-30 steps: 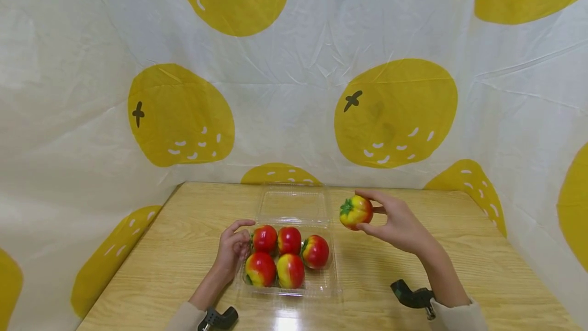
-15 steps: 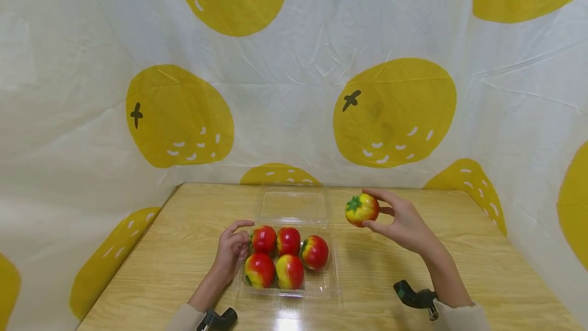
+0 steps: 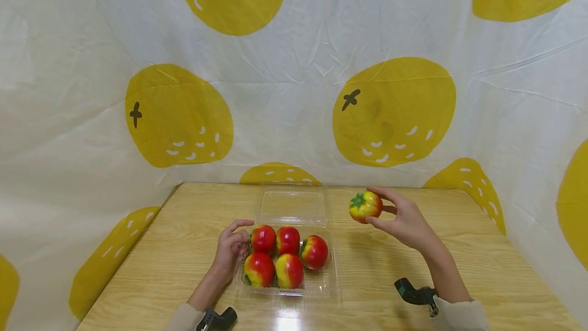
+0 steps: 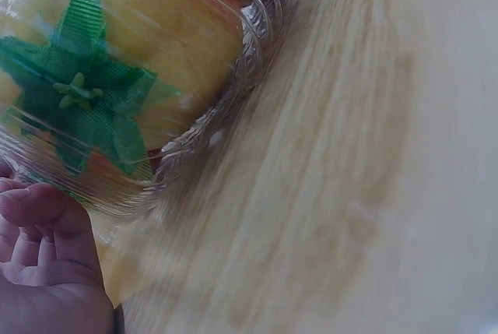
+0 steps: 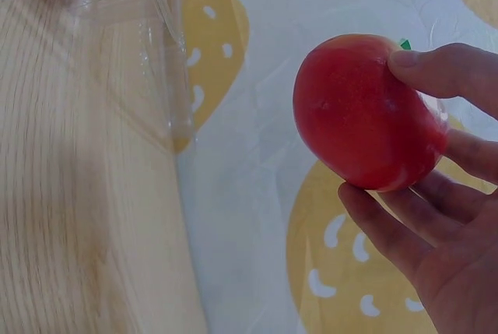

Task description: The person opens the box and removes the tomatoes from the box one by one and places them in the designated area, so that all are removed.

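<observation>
My right hand (image 3: 405,222) holds an artificial persimmon (image 3: 365,207) between thumb and fingertips, raised above the table. Its yellow side and green leafy top show in the head view; the right wrist view shows the red underside of the persimmon (image 5: 366,112). A clear plastic box (image 3: 337,280) lies with its lid (image 3: 294,206) folded back. Several more red-and-yellow persimmons (image 3: 289,271) sit inside in two rows, with a gap at the front right. At the box's left wall, my left hand (image 3: 231,249) grips the edge with curled fingers; its fingertips are partly hidden.
The box stands on a light wooden table (image 3: 193,208). Behind and at both sides hangs a white curtain (image 3: 285,116) printed with yellow fruit. Dark wrist mounts (image 3: 415,292) sit at both sleeves.
My right hand has moved slightly right and up with the persimmon, which has turned so more of its green top faces the head camera. The left hand and box stay put.
</observation>
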